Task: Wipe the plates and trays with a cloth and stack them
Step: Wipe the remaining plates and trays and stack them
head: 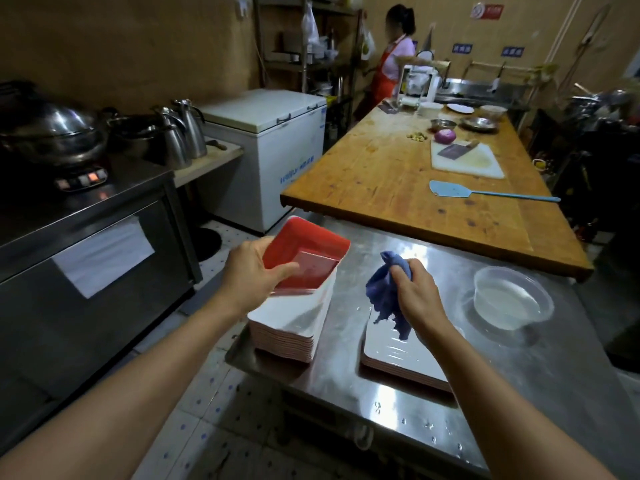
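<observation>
Here the left hand [254, 271] grips a red square tray [306, 252] by its near edge, thumb curled over the rim, and holds it tilted above a tall stack of trays [287, 327] that stand upside down, pale undersides up, at the left end of the steel table [485, 375]. The right hand [417, 292] is closed around a bunched blue cloth [384, 296], whose loose end hangs down over a second, much lower pile of upturned trays [398, 355] just right of the tall stack; whether the cloth touches that pile I cannot tell. Further right on the steel top sits a clear plastic bowl [512, 297], well apart from both piles. Beyond the steel table runs a long wooden counter [381, 174] with a white cutting board [465, 161], a cleaver [457, 150], a purple onion [445, 136] and a blue spatula [485, 192] lying on it. A person in a red apron [391, 67] stands at its far end. To the left are a white chest freezer [273, 147] and steel pitchers [183, 133].
</observation>
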Demonstrator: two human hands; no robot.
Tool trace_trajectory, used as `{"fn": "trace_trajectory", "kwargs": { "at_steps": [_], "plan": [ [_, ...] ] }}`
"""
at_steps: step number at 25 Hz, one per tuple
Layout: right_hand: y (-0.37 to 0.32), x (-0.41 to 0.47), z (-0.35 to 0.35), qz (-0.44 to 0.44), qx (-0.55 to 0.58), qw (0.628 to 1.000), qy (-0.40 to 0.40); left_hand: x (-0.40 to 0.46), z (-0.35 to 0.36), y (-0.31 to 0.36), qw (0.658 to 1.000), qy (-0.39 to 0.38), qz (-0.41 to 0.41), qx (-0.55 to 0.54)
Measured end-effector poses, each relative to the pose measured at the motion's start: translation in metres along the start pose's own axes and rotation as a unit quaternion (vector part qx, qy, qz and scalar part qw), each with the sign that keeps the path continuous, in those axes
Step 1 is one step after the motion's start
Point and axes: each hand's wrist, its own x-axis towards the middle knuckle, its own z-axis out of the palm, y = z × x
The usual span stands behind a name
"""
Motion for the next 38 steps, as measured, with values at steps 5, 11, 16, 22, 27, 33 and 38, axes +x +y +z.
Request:
{"fn": "trace_trajectory", "kwargs": {
  "at_steps": [5,11,16,22,27,33,38],
  "plan": [
    [0.000,-0.002,0.007,0.019,0.049,0.996,-0.070,-0.012,0.010,-0.032,0.914,-0.056,0.237,0.325],
    [0.017,-0.005,0.010,0.041,0.054,0.997,-0.040,-0.026,0.023,-0.065,0.858,-0.080,0.304,0.406],
    [0.022,-0.003,0.012,0.034,0.051,0.998,-0.028,-0.035,0.030,-0.080,0.845,-0.086,0.334,0.410],
    [0.031,-0.003,0.013,0.032,0.022,0.999,-0.015,-0.036,0.036,-0.098,0.850,-0.133,0.308,0.406],
    [0.042,-0.002,0.008,0.049,0.007,0.999,-0.009,-0.030,0.047,-0.111,0.856,-0.127,0.295,0.405],
    [0.049,0.001,0.004,0.065,0.015,0.998,0.004,-0.008,0.051,-0.118,0.844,-0.187,0.259,0.431],
    [0.057,0.005,-0.001,0.084,0.024,0.996,0.013,0.000,0.060,-0.125,0.832,-0.232,0.154,0.481]
  ]
}}
